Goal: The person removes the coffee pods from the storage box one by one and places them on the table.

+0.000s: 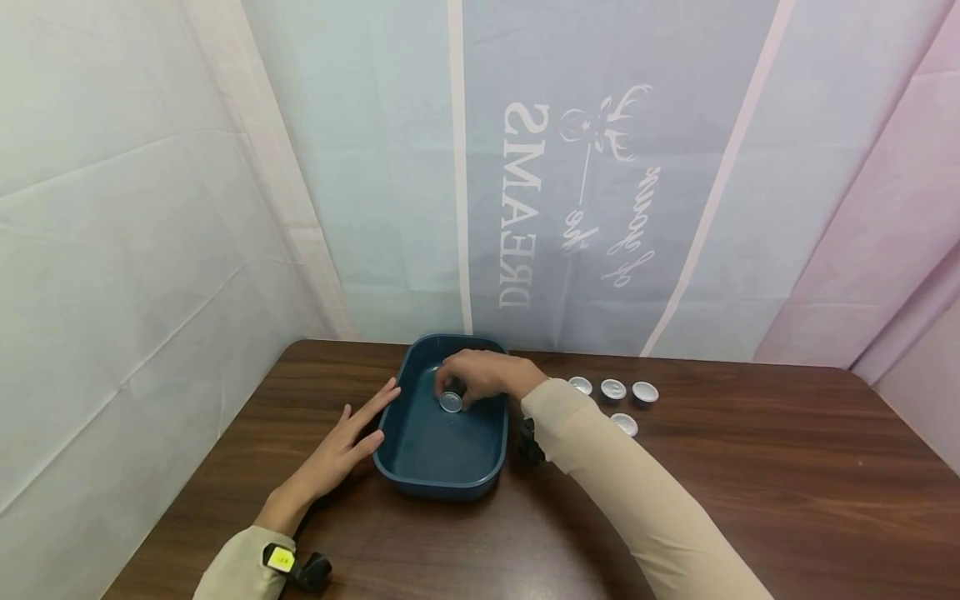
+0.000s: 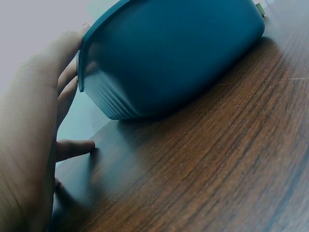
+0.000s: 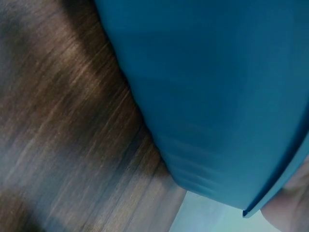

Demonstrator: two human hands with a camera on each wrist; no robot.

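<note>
A blue-green plastic basin (image 1: pixel 442 454) stands on the wooden table. My right hand (image 1: pixel 480 372) reaches over its right side and pinches a small capsule with a round silver face (image 1: pixel 450 402) inside the basin. In the right wrist view only a blurred bit of that hand (image 3: pixel 289 208) shows past the rim; the capsule is hidden there. With its fingers spread and straight, my left hand (image 1: pixel 341 450) touches the basin's left rim. The left wrist view shows fingers (image 2: pixel 67 79) against the rim, with another finger (image 2: pixel 77 149) low over the table.
Right of the basin lie several silver-topped capsules (image 1: pixel 612 390), one partly covered by the right sleeve (image 1: pixel 622 475). The wooden table (image 1: pixel 787 467) ends at a printed cloth (image 1: pixel 375 167) behind and a pale cloth (image 1: pixel 150 250) on the left.
</note>
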